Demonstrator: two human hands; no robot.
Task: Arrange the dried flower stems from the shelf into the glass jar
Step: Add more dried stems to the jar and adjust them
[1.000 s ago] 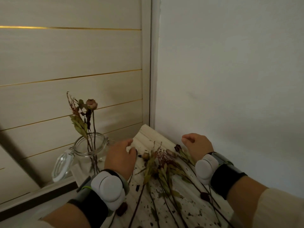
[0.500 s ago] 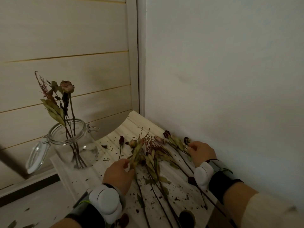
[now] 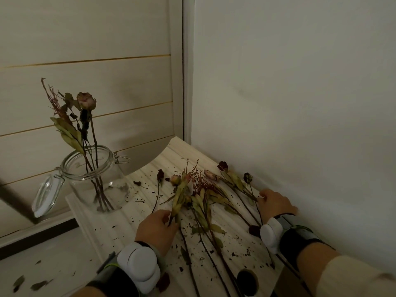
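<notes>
A clear glass jar (image 3: 97, 181) with a swing lid hanging open stands at the left end of a pale wooden shelf (image 3: 120, 217). Several dried stems, among them a faded rose (image 3: 86, 100), stand in it. More dried stems (image 3: 203, 202) lie spread over the shelf to the right. My left hand (image 3: 157, 227) pinches a leafy green stem (image 3: 181, 194) near its lower part. My right hand (image 3: 274, 203) lies by the wall, fingers curled over the stem of a dark dried rosebud (image 3: 247, 177).
A white wall (image 3: 300, 103) runs close along the shelf's right side and a panelled wall (image 3: 85, 61) behind it. Crumbled petals and leaf bits litter the shelf. A dark round object (image 3: 247, 280) sits at the near edge.
The view has swung down and left. My left hand came off the jar side and took hold of the leafy stem. My right hand dropped onto the stems by the wall.
</notes>
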